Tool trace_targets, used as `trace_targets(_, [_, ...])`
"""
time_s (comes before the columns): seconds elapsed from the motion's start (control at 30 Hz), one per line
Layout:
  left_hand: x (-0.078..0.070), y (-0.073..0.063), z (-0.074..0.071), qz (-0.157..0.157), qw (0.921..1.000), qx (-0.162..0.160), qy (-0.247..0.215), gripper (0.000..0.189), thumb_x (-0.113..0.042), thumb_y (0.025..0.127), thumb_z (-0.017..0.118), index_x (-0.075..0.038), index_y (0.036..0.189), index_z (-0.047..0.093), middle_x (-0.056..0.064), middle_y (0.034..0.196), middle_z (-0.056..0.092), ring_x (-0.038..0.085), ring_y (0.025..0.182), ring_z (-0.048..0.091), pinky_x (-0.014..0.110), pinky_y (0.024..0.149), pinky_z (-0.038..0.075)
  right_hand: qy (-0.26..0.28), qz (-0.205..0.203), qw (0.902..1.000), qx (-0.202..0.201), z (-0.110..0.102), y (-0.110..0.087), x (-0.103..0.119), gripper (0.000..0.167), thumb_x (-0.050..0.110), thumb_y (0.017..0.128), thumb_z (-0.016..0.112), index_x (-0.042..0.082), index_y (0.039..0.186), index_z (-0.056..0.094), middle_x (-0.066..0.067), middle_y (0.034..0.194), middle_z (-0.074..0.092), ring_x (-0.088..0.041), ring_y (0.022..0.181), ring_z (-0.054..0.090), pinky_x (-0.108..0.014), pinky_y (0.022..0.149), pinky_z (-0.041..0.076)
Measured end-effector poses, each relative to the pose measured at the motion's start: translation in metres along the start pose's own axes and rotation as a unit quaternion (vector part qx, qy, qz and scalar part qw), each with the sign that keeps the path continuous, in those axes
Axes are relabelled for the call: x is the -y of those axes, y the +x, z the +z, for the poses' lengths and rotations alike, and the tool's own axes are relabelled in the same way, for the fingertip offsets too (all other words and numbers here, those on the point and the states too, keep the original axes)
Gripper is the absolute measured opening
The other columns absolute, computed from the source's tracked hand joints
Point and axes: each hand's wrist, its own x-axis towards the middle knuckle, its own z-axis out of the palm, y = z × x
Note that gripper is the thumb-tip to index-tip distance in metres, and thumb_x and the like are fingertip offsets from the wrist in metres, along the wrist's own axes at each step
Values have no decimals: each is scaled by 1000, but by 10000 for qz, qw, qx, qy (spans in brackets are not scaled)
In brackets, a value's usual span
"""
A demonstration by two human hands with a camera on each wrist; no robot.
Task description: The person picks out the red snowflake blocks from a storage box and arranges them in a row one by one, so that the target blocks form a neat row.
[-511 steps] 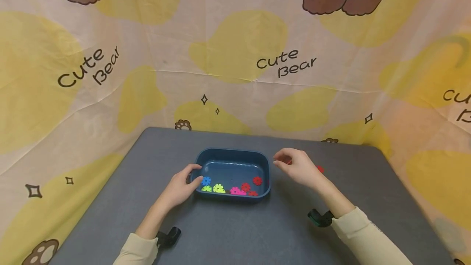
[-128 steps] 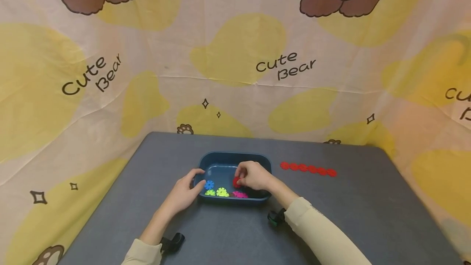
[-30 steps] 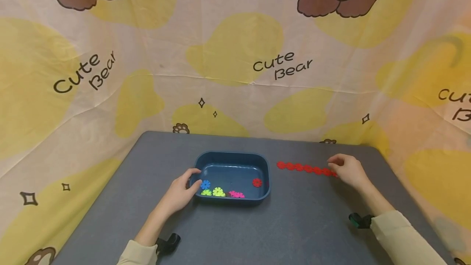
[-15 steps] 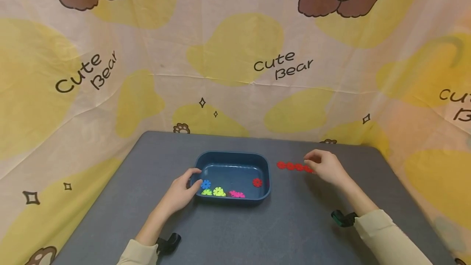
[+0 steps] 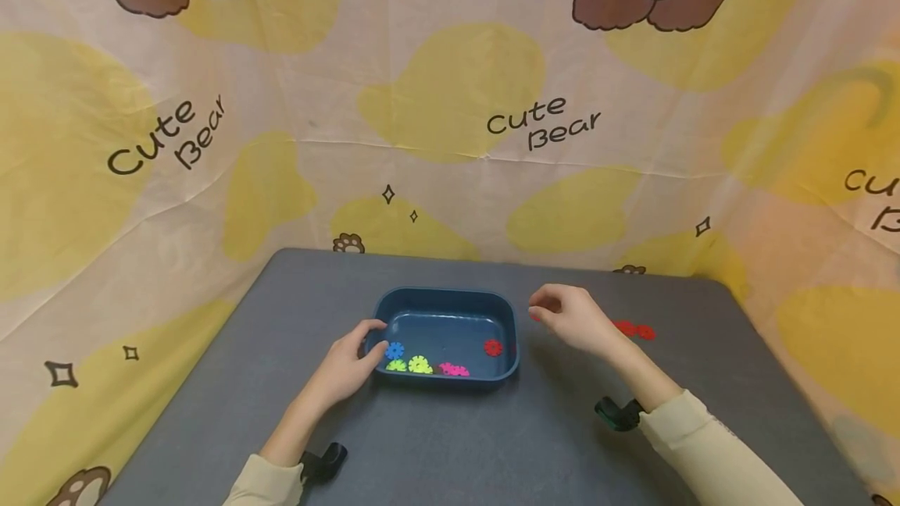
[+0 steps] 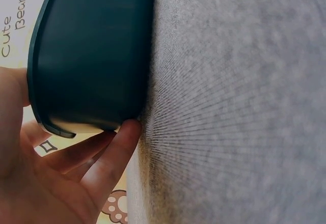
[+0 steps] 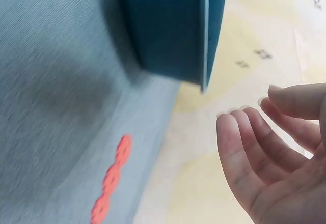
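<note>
A blue plastic bin (image 5: 450, 383) stands on the table. My left hand (image 5: 349, 360) holds its left end, thumb at the rim and fingers against the outer wall (image 6: 91, 56). Inside lie flower-shaped plastic discs: one red disc (image 5: 493, 347), a blue disc (image 5: 394, 350), yellow-green discs (image 5: 419, 365) and pink discs (image 5: 453, 369). Right of the bin, a row of red discs (image 5: 645, 332) lies on the table, its middle hidden by my right hand (image 5: 576, 321). In the right wrist view, that hand (image 7: 275, 158) hovers with loosely bent fingers, holding nothing, beside the red row (image 7: 110, 179).
The grey table (image 5: 450, 451) ends at its far edge against a hanging cloth (image 5: 450, 100) printed with bears and yellow patches. A black wrist camera sits on each forearm, the left one (image 5: 325, 463) and the right one (image 5: 617, 414).
My right hand has moved left along the red row toward the bin. Since several seconds ago, it has carried a red disc from the bin to the row. My left hand stays put.
</note>
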Motion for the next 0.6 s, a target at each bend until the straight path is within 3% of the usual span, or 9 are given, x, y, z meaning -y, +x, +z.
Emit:
trace_targets(0.07, [0, 0, 1, 14, 10000, 1, 2, 41, -29, 102, 62, -16, 140, 55, 8, 95, 60, 21, 78, 50, 38, 68, 42, -4, -156, 9999, 52, 4, 3, 7, 11, 14, 97, 69, 10, 107, 73, -4, 96, 72, -18, 81, 63, -36, 70, 53])
trace_targets(0.13, [1, 1, 2, 38, 10000, -23, 28, 41, -30, 102, 61, -16, 141, 55, 10, 115, 65, 24, 92, 57, 45, 79, 48, 3, -281, 9996, 91, 9, 5, 14, 11, 13, 97, 69, 9, 106, 73, -4, 96, 72, -18, 82, 63, -36, 71, 53])
trace_targets(0.23, [1, 1, 2, 92, 9999, -48, 70, 42, -31, 102, 61, -16, 141, 55, 13, 141, 58, 28, 110, 58, 53, 92, 48, 36, -403, 9991, 140, 16, 9, 23, 11, 13, 97, 69, 9, 106, 74, -2, 96, 71, -16, 84, 63, -36, 72, 53])
trace_targets(0.43, [1, 2, 1, 112, 9999, -11, -19, 42, -31, 102, 60, -14, 141, 54, 16, 146, 55, 33, 124, 55, 61, 103, 42, -40, -472, 9987, 200, 30, 18, 35, 12, 13, 96, 69, 10, 107, 73, 3, 96, 69, -14, 84, 62, -34, 73, 54])
trace_targets(0.6, [1, 2, 1, 97, 9999, -33, 62, 41, -31, 102, 60, -16, 140, 54, 14, 143, 57, 29, 110, 56, 54, 94, 46, -143, -553, 9977, 362, 43, 25, 41, 14, 13, 97, 69, 7, 109, 72, 3, 95, 68, -12, 82, 61, -33, 74, 54])
